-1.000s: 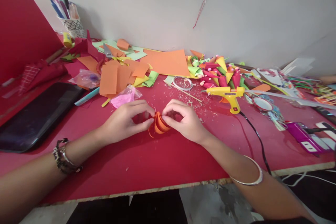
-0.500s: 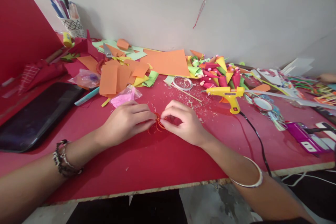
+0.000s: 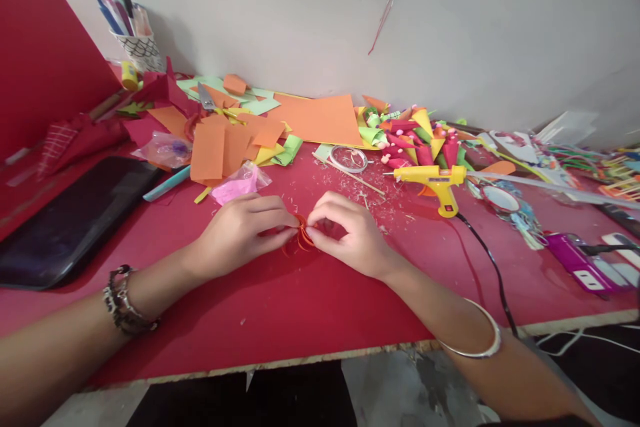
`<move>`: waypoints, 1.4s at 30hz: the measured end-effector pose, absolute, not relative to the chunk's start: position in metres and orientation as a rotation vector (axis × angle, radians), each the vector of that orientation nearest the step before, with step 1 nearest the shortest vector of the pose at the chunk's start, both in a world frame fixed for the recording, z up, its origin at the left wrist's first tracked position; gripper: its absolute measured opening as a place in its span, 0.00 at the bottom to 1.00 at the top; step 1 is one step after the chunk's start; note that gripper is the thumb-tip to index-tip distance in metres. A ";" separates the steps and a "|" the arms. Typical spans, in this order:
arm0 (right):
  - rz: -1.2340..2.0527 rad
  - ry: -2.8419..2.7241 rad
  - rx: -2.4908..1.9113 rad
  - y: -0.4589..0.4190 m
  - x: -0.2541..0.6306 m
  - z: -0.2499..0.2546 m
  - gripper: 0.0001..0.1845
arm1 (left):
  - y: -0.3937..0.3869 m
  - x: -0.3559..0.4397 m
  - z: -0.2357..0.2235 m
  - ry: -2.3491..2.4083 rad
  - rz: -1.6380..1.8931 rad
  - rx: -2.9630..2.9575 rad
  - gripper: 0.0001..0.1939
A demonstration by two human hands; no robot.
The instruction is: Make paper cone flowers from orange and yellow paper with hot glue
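Note:
Between my hands is a small piece of curled orange paper strips, its loops hanging just above the red tabletop. My left hand pinches it from the left with thumb and fingertips. From the right, my right hand pinches it too, thumb against forefinger. The fingertips hide part of the piece. Just behind my left hand lies a pink sheet in clear plastic. A thin wooden stick lies behind my right hand.
A yellow glue gun with a black cord lies right of my right hand. Behind are orange paper sheets and several coloured paper cones. At left lies a black tray-like object. A pen cup stands at the wall.
Both hands keep their pinch on the curled orange paper in almost the same spot. Only a very slight shift of the view shows.

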State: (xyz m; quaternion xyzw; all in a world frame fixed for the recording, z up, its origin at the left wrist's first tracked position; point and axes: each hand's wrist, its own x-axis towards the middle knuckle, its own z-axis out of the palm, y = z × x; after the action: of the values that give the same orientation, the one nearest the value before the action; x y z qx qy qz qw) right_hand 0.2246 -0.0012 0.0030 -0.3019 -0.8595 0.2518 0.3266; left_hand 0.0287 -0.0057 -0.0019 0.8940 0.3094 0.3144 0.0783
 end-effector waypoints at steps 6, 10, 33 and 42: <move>0.664 -2.241 -0.780 -0.001 0.225 0.003 0.03 | -0.007 0.031 0.000 0.938 1.023 2.583 0.04; 0.652 -2.236 -0.774 -0.001 0.225 0.002 0.03 | -0.008 0.032 0.000 0.935 1.032 2.519 0.03; 0.634 -2.264 -0.732 -0.002 0.224 0.000 0.06 | -0.006 0.032 0.000 0.835 1.000 2.418 0.03; 0.639 -2.274 -0.742 -0.002 0.224 0.000 0.07 | -0.005 0.031 0.000 0.843 0.954 2.398 0.04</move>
State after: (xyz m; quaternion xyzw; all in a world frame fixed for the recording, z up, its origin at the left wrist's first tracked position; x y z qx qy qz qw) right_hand 0.2242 -0.0024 -0.0003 -0.2832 -0.8681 0.2437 0.3267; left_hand 0.0312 -0.0047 0.0003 0.8632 0.3036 0.3434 0.2118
